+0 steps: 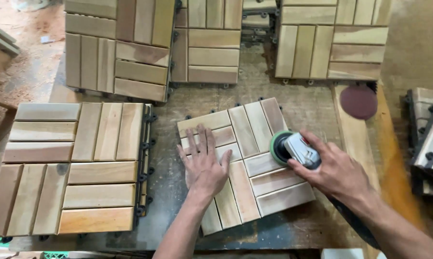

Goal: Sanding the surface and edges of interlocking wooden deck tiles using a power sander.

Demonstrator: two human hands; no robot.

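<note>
Two hands: left hand point(204, 165) on wooden tile point(245, 163), right hand point(334, 170) on sander point(293, 147).

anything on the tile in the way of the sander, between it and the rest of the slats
Only the left hand, pressed flat on the wooden tile left of the sander, which the right hand holds at the tile's right edge. The other slats look bare.

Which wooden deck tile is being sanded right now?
The tilted centre tile: left hand flat on it, right hand running the sander there.
</note>
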